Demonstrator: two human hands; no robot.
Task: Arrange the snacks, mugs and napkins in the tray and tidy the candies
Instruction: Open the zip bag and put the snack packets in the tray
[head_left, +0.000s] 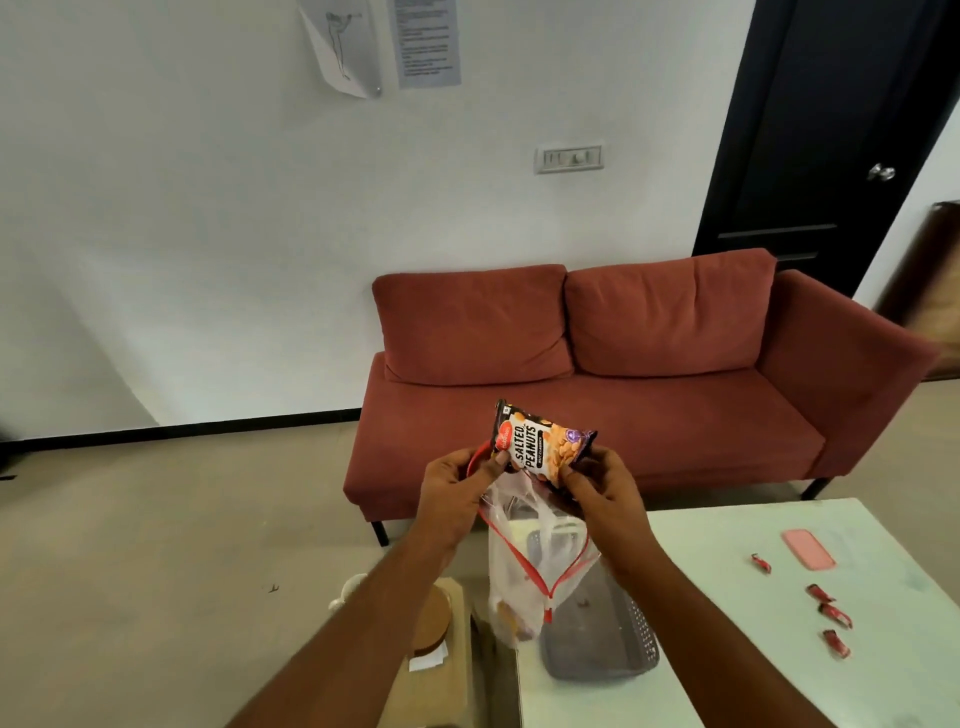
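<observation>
A red sofa (597, 415) stands against a white wall, and a pale table (727, 660) fills the lower right corner. The left hand (452, 504) pinches the red rim of a clear zip bag (519, 577), which hangs slack below both hands, over the table's left edge, with more things inside (too blurred to name). Just above the bag's mouth is the peanut packet (540, 447), tilted and held in the air in front of the sofa. The left thumb touches its left end, and the right hand (602, 499) grips its lower right end with curled fingers. The packet looks light, puffy and crinkly, and its foil is likely slick. A pinch on a flat sealed end should hold better than a squeeze on the belly. Behind and right of the bag, a grey tray (597, 654) lies on the table. Further right, four red candies (836, 616) lie scattered, well apart from the tray.
</observation>
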